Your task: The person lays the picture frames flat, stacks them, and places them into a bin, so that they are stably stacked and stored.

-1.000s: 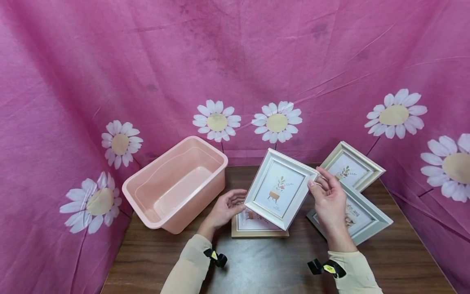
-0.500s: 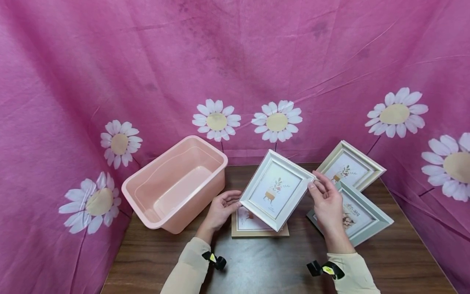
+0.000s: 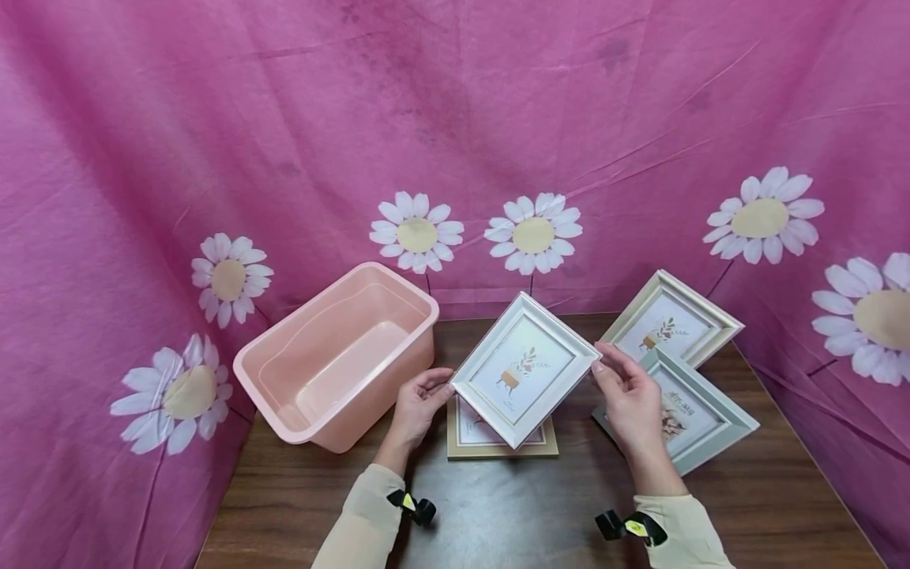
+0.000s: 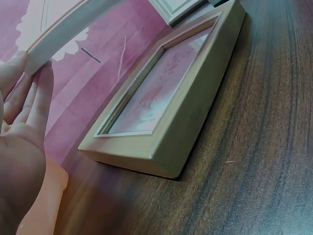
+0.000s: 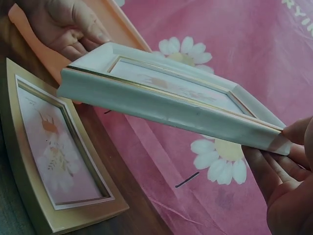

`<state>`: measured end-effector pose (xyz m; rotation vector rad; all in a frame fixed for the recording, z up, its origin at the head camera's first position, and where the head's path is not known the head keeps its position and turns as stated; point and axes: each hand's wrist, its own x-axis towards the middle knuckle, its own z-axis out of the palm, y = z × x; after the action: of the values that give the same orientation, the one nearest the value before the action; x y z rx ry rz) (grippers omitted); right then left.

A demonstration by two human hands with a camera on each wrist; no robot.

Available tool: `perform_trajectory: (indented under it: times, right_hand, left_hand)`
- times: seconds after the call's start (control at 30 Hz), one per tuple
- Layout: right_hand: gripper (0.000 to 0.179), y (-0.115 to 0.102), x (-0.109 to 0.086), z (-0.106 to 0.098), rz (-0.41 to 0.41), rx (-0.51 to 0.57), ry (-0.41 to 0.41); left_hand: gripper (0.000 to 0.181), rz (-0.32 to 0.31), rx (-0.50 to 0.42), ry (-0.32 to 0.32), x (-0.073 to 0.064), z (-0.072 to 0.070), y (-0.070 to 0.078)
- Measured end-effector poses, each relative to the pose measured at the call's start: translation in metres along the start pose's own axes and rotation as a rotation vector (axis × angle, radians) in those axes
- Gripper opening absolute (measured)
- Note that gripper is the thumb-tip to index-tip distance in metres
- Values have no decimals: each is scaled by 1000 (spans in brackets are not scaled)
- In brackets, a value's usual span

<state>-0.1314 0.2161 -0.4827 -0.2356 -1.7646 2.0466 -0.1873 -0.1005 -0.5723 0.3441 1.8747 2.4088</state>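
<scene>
A white picture frame (image 3: 526, 371) with a plant print hangs tilted above the table, held at two opposite corners. My left hand (image 3: 418, 407) pinches its left corner between thumb and fingers, as the left wrist view confirms. At the right corner my right hand (image 3: 631, 399) grips the edge, thumb on top and fingers beneath in the right wrist view. Below it, a tan picture frame (image 4: 166, 142) lies face up on the table, partly covered in the head view.
A pink plastic bin (image 3: 334, 427) stands on the left of the wooden table (image 3: 490, 514). On the right, a grey-green picture frame (image 3: 725, 438) overlaps a cream picture frame (image 3: 721, 336). A pink curtain (image 3: 455, 103) with daisies hangs behind.
The white frame has turned clockwise and shifted slightly left in both hands. My left hand has moved a little left, and my right hand left and slightly down.
</scene>
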Motion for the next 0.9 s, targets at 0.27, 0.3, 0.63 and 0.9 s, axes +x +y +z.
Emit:
perform_trajectory:
  times: [0.27, 0.3, 0.63, 0.9]
  right_hand:
    - [33, 7, -5, -4, 19, -43, 15]
    - [33, 8, -6, -5, 24, -44, 13]
    - [33, 15, -14, -10, -7, -32, -38]
    - [28, 24, -20, -14, -96, -202, -67]
  left_hand:
    - [34, 51, 3, 72, 0, 1, 0]
    - [33, 58, 2, 77, 0, 2, 0]
    - [30, 139, -26, 111, 0, 5, 0]
    - [30, 182, -49, 160, 3, 5, 0]
